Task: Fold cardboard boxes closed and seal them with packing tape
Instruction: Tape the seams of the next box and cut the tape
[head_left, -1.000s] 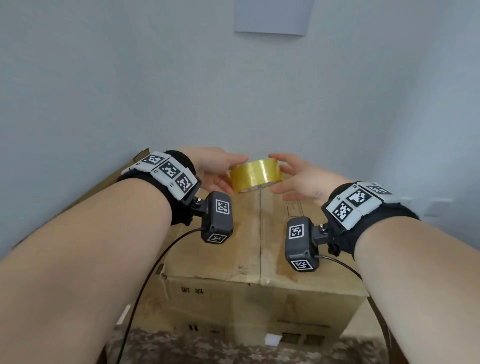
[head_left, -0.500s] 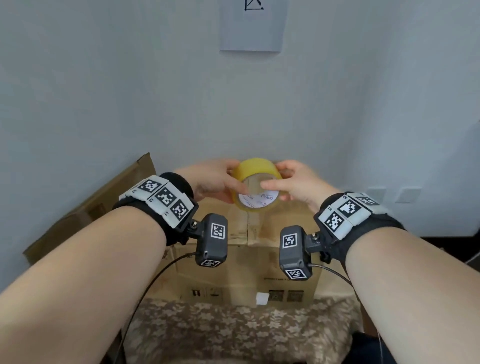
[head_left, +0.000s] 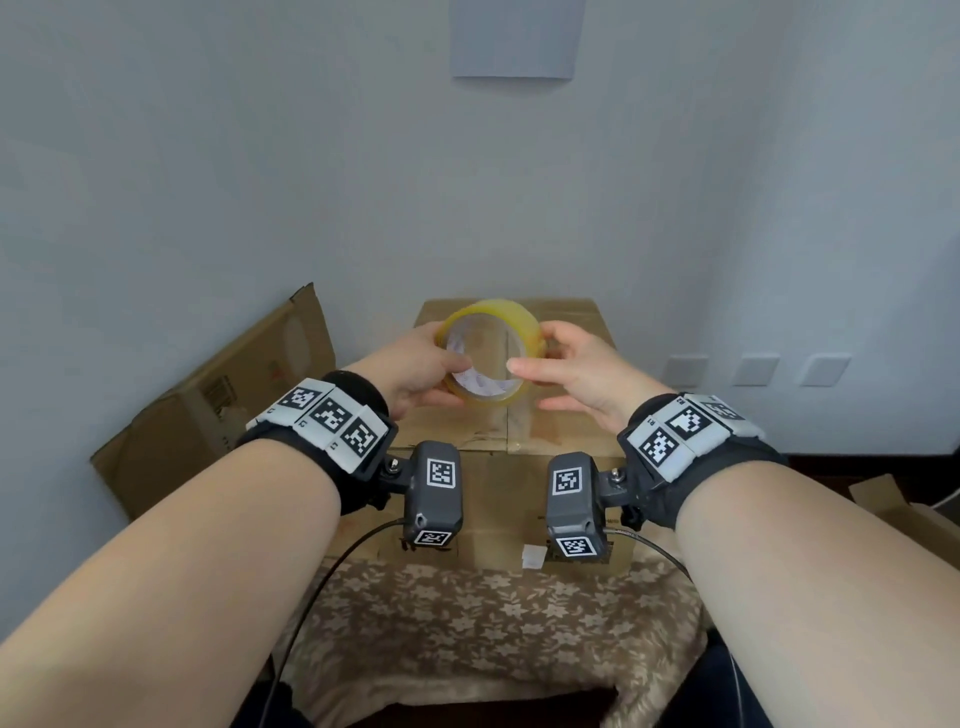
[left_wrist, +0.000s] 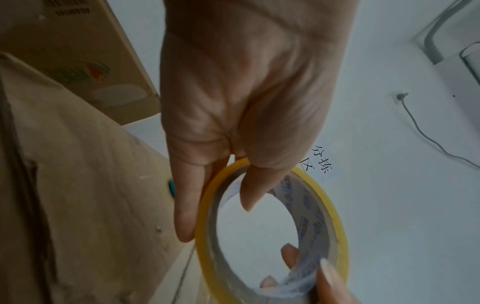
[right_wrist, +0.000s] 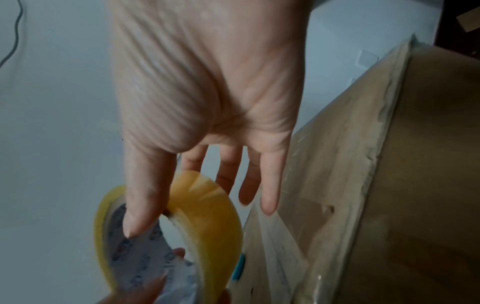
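A pale blue-grey wall (head_left: 208, 182) fills the room ahead. At twelve o'clock, high up, a plain sheet of paper (head_left: 514, 39) is stuck flat to it; the left wrist view catches black Chinese characters (left_wrist: 318, 159) printed on a wall sheet. Low at two o'clock, three pale wall socket plates (head_left: 756, 370) sit in a row. Down at six o'clock a brown cloth with a pale flower pattern (head_left: 488, 623) is spread out. A thin grey cord (left_wrist: 426, 135) hangs loosely down the wall from a small peg, and a curved grey pipe (left_wrist: 436, 35) runs beside a white fitting near it.
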